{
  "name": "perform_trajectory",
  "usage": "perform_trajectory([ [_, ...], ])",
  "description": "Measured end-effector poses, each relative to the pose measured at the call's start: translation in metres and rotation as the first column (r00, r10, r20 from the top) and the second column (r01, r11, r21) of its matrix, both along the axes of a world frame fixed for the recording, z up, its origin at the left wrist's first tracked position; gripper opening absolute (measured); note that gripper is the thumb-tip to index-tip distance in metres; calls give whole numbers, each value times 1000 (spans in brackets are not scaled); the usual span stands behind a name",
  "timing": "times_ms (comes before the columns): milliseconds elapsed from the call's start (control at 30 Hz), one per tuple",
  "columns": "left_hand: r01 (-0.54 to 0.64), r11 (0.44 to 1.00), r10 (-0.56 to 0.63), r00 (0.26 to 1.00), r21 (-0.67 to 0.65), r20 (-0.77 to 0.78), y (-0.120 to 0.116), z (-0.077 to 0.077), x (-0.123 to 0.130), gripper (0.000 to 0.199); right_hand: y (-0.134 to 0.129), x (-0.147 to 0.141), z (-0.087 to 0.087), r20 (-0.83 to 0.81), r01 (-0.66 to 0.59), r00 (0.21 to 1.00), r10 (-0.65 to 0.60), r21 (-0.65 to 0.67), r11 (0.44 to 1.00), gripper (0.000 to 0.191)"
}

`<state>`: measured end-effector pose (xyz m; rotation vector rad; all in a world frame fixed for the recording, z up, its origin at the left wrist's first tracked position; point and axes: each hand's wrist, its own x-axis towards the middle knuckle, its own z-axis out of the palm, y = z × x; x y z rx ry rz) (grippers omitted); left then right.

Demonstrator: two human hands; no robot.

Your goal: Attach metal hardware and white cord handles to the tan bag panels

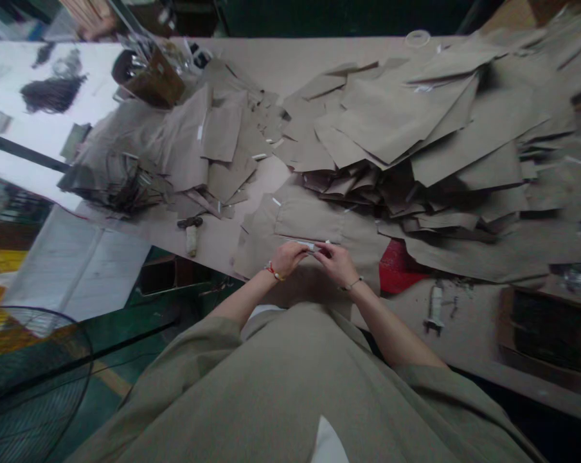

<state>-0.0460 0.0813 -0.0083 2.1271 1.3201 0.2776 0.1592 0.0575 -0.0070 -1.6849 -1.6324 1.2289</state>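
Observation:
At the front edge of the table, my left hand (290,258) and my right hand (336,262) meet fingertip to fingertip. Both pinch a small whitish piece (310,246), too small to make out clearly. Beneath and behind them lies a flat olive-grey fabric piece (310,218) with a seamed panel and small white marks. A red piece (397,269) rests to the right of my right hand.
Stacks of cut fabric (396,122) cover the table's back right, with more fabric (189,135) at left. Wrapped tools lie at left (191,238) and right (435,308). A box (545,328) sits far right, a fan (35,379) lower left.

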Motion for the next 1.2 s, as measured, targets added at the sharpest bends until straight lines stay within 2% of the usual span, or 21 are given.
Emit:
perform_trajectory([
  [100,-176,984,176,984,10,-14,19,-20,-8,19,30,-13,-8,268,-87,961,71,49,995,31],
  [200,-173,985,173,984,3,-36,30,-35,-12,16,49,-20,-23,432,-244,876,212,18,970,28],
  [267,-152,988,152,987,-1,-46,33,-41,-13,17,56,-21,-33,447,-294,855,263,0,956,27],
  [400,-124,992,122,988,-13,-92,38,-45,-15,20,65,-19,-43,434,-302,854,286,-34,953,26],
  [600,-83,997,83,978,11,-189,41,-47,-13,23,75,-16,-44,431,-332,837,336,-86,939,25],
  [833,-58,995,75,968,77,-238,39,-49,-6,23,75,-10,-46,387,-291,875,293,-64,955,24],
  [967,-101,993,112,971,64,-212,39,-49,-3,22,75,-7,-47,390,-314,866,314,-65,947,25],
  [1200,-94,995,97,983,31,-158,41,-49,-4,23,78,-9,-45,420,-275,858,295,-110,955,23],
])
